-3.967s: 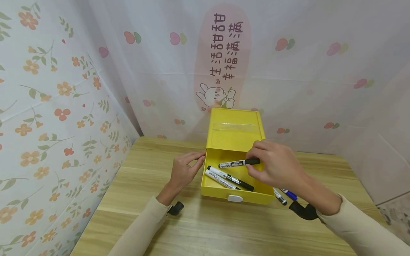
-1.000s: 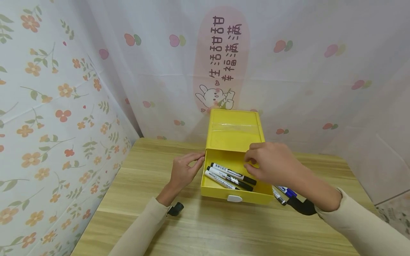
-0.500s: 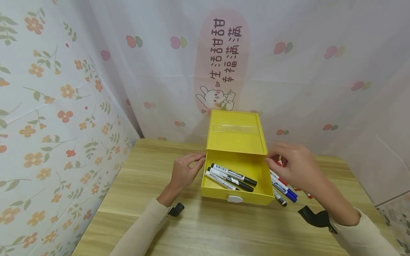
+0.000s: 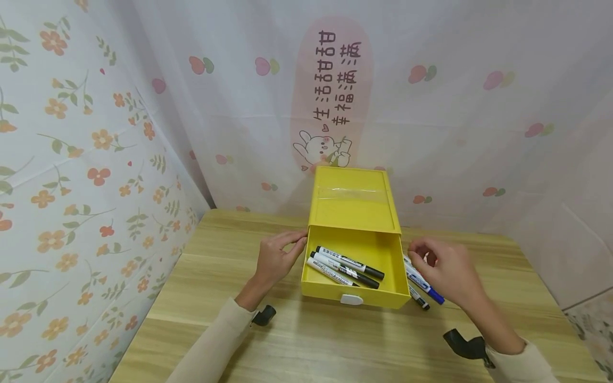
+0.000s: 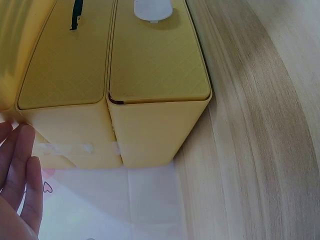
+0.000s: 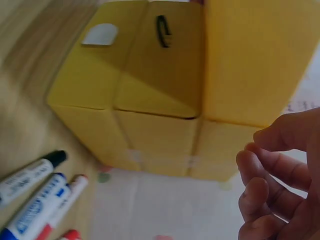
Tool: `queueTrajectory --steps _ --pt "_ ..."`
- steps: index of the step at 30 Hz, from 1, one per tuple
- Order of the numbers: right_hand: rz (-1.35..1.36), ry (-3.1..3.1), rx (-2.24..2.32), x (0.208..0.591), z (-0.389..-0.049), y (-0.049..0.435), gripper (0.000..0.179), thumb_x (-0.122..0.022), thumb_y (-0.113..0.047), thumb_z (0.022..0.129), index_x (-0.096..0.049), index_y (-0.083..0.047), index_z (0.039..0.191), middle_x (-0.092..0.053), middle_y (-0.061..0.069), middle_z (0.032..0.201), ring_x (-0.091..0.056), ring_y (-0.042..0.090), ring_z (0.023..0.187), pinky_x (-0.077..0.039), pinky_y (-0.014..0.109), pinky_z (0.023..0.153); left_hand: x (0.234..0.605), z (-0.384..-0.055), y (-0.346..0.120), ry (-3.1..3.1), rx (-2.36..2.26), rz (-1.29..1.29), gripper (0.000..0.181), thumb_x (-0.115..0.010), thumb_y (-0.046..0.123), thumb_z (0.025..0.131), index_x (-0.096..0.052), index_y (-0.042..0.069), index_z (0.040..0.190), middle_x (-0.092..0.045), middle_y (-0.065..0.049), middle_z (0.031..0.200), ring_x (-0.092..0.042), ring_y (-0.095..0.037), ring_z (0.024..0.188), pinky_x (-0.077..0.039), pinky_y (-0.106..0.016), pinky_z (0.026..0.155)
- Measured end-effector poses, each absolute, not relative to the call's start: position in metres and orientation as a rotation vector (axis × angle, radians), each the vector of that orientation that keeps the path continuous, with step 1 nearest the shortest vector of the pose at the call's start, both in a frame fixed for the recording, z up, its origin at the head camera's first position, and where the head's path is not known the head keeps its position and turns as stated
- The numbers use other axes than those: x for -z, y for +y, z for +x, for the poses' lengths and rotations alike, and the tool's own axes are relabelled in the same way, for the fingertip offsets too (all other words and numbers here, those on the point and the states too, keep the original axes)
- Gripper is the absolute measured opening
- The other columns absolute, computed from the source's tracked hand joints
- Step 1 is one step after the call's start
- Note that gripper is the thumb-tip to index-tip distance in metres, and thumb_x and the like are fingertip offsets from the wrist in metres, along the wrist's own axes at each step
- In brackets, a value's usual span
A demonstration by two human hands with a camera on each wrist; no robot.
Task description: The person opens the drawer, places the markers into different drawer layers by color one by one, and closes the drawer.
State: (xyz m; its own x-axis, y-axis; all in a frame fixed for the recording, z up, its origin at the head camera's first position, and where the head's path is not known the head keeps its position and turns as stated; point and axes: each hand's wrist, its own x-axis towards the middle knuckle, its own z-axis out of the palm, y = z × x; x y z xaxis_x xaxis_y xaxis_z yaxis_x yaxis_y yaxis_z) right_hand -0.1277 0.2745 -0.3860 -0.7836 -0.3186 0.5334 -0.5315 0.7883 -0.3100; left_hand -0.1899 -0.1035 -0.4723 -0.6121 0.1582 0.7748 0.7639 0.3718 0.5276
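Note:
A yellow drawer box (image 4: 354,202) stands on the table with its top drawer (image 4: 390,300) pulled out. Inside lie three white-bodied markers, among them a whiteboard marker with a black cap (image 4: 374,272). My left hand (image 4: 275,258) touches the box's left side near the drawer opening, its fingers (image 5: 31,195) fairly straight in the left wrist view. To the right of the drawer, my right hand (image 4: 445,268) hovers over the table with loosely bent fingers and nothing between them. Below it lie a blue marker (image 6: 37,207), a black-capped marker (image 6: 30,177) and a red marker (image 6: 65,205).
Lower drawers show in the wrist views, one with a white handle (image 5: 153,9) and one with a black loop (image 6: 162,31). Patterned curtains (image 4: 249,122) hang behind and at the left of the wooden table (image 4: 297,346). Black wrist mounts (image 4: 464,346) stick out from the sleeves.
My right hand has laid the black-capped whiteboard marker in the drawer, let go, and moved right, out over the markers on the table. My left hand has stayed at the box.

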Motion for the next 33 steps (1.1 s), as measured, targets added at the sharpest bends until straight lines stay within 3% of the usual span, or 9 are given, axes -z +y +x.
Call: queueTrajectory --steps 15,22,33 --pt "0.396 -2.834 -0.653 0.445 -0.129 0.292 0.012 -0.084 -0.007 0.087 -0.080 -0.008 0.098 -0.070 -0.006 0.079 -0.055 0.009 0.063 -0.046 0.029 0.054 0.472 -0.190 -0.104 -2.002 1.242 -0.796 0.019 -0.082 -0.003 0.096 -0.084 -0.003 0.115 -0.083 -0.014 0.109 -0.083 -0.031 0.098 -0.068 -0.043 0.083" --pt "0.359 -2.911 -0.648 0.471 -0.132 0.304 0.012 -0.088 -0.015 0.090 -0.080 -0.009 0.097 -0.069 -0.006 0.085 -0.052 0.011 0.066 -0.045 0.031 0.056 0.473 -0.190 -0.104 -1.996 1.237 -0.795 0.019 -0.082 -0.004 0.096 -0.085 -0.003 0.114 -0.083 -0.014 0.109 -0.083 -0.030 0.097 -0.068 -0.044 0.081" --pt "0.277 -2.978 -0.641 0.493 -0.130 0.318 0.017 -0.092 -0.018 0.086 -0.079 -0.009 0.093 -0.065 -0.006 0.081 -0.054 0.013 0.069 -0.046 0.033 0.061 0.470 -0.188 -0.103 -2.005 1.230 -0.784 0.017 -0.083 -0.003 0.095 -0.084 -0.005 0.112 -0.083 -0.016 0.106 -0.083 -0.031 0.094 -0.068 -0.045 0.080"
